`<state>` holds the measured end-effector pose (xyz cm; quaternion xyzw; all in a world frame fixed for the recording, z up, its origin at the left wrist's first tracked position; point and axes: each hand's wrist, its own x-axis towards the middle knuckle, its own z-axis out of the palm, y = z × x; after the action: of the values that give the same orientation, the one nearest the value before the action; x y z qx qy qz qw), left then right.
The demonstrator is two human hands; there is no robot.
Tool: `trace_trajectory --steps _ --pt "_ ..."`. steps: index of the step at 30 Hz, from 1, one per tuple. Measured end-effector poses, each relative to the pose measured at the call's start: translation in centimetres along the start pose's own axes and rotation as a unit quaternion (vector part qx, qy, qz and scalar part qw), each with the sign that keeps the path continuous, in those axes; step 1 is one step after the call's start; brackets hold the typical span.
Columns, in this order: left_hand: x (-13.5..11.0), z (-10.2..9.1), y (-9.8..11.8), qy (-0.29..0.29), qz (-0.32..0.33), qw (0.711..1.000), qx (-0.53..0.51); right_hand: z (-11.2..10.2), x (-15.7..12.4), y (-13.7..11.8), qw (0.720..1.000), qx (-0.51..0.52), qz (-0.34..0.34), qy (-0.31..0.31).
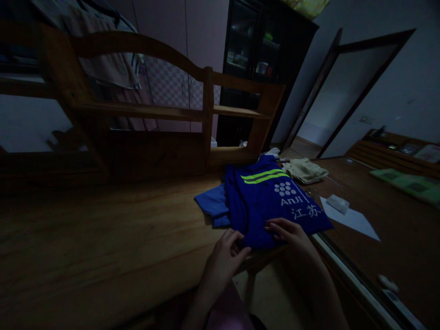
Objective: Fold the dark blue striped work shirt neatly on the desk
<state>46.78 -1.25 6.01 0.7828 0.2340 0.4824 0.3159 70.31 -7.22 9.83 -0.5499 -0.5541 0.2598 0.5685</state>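
A folded dark blue garment (264, 201) with two yellow-green stripes and white lettering lies on the wooden desk (103, 233) near its front edge. My left hand (225, 254) pinches the garment's near edge, fingers curled on the cloth. My right hand (288, 231) rests on the garment's near right part, fingers bent and pressing on the fabric. A lighter blue piece of cloth (213, 206) sticks out from under the garment on its left.
A wooden shelf unit (202, 114) stands at the back of the desk. A beige folded cloth (304, 170) lies behind the garment. White paper (350, 219) with a small white object sits to the right. A dark cabinet (264, 59) and an open doorway (347, 87) are beyond.
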Motion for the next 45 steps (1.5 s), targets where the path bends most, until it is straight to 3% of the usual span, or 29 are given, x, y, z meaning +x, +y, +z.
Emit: trace_trajectory --steps 9,16,45 --pt "-0.32 -0.69 1.09 -0.041 0.014 0.996 -0.076 0.11 -0.15 -0.34 1.0 -0.008 -0.002 0.004" --pt "-0.47 -0.31 0.45 -0.051 -0.035 0.996 -0.065 0.01 -0.03 -0.16 1.0 -0.006 0.003 0.005" --pt "-0.25 -0.09 0.4 -0.03 0.0 1.0 0.009 0.0 -0.15 -0.12 1.0 -0.004 -0.004 -0.002"
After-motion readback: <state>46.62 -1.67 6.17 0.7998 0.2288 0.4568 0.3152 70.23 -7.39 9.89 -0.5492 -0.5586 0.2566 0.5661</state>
